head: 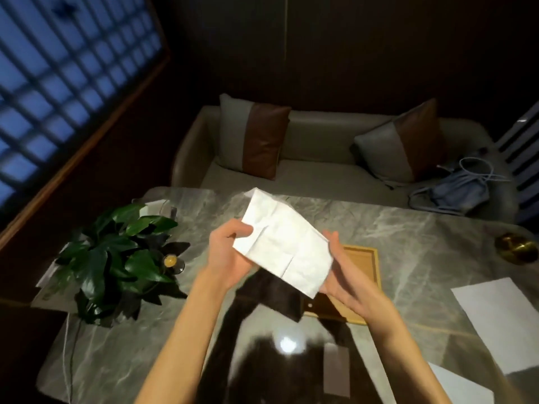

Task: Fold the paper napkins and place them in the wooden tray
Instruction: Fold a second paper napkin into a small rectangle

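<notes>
A white paper napkin (284,243), folded into a long rectangle, is held in the air above the marble table. My left hand (230,252) pinches its left edge between thumb and fingers. My right hand (342,272) supports its right end, with the fingers behind the paper and the thumb along its edge. The wooden tray (364,275) lies on the table just below and right of the napkin, partly hidden by my right hand. More flat white napkins (501,322) lie at the table's right edge, and another one (463,387) sits near the front right.
A green potted plant (116,258) stands on the table's left side. A brass bowl (517,247) sits at the far right. Behind the table (408,228) is a sofa with two cushions and a blue bag (455,193).
</notes>
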